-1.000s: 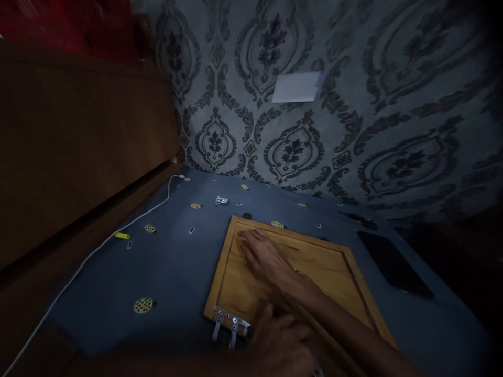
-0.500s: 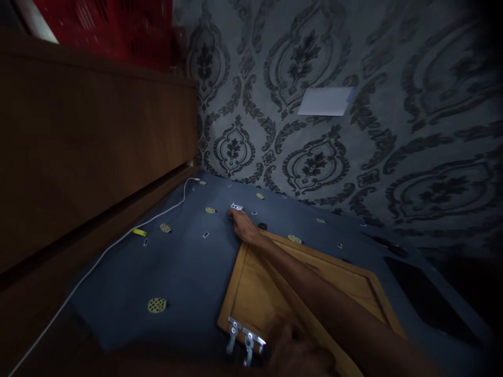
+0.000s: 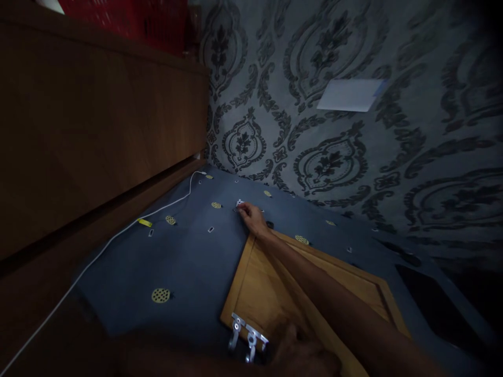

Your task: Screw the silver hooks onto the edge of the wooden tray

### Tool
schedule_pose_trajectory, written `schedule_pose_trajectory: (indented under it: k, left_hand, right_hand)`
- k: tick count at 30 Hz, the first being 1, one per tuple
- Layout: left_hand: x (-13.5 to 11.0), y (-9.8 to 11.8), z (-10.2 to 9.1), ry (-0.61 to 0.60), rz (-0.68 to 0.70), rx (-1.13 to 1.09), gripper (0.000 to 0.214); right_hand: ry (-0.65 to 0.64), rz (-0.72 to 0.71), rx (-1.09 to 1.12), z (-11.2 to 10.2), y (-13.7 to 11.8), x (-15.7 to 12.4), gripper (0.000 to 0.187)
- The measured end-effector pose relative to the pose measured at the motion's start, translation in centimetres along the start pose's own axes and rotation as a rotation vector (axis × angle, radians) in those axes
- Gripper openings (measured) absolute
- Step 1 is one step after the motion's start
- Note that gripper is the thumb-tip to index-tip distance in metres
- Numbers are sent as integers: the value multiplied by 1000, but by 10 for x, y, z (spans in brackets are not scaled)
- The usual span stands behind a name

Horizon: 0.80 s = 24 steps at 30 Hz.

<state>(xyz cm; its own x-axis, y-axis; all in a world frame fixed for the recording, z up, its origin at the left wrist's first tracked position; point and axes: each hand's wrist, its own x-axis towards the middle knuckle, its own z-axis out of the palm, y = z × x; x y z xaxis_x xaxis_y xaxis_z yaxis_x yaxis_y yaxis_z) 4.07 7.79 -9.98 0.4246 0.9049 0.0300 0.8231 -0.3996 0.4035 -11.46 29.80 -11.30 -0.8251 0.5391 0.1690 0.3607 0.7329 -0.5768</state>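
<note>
My right hand [image 3: 254, 219] reaches across a framed wooden panel [image 3: 271, 283] to the blue cloth beyond it. Its thumb and fingers are pinched at a small silver metal fitting [image 3: 239, 202], partly hidden by the fingertips. At the bottom, my left hand [image 3: 306, 356] lies low over the panel's near side; it is dark, and its fingers are hard to make out. Just left of that hand, a silver metal fitting [image 3: 250, 335] with two hanging arms sits at the panel's near left corner.
Blue pineapple-print cloth [image 3: 188, 262] covers the surface. A white cable [image 3: 118, 241] runs along the left beside a yellow strip [image 3: 144, 223] and a wooden cabinet [image 3: 102, 120]. Patterned wall [image 3: 275, 104] stands behind. A black flat object [image 3: 432, 298] lies at right.
The view has shifted slightly, moving the scene a little to the right. My right hand stays at the small metal fitting, its fingers turned somewhat. My left hand remains low at the panel.
</note>
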Motion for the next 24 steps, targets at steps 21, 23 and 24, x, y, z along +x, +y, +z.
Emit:
schedule_pose_trajectory:
  k: [21,23,24]
  left_hand:
    - [-32,4,-41,-30,94,-47,30]
    - [-38,6,-45,-21,65,-60,35]
    - [-41,8,-47,-9,47,-64,37]
  right_hand:
    - [-112,86,-137,-29,-64,-7,35]
    - [-80,95,-27,-42,-62,-29,37]
    - [-56,105,31,-51,-59,-44,32]
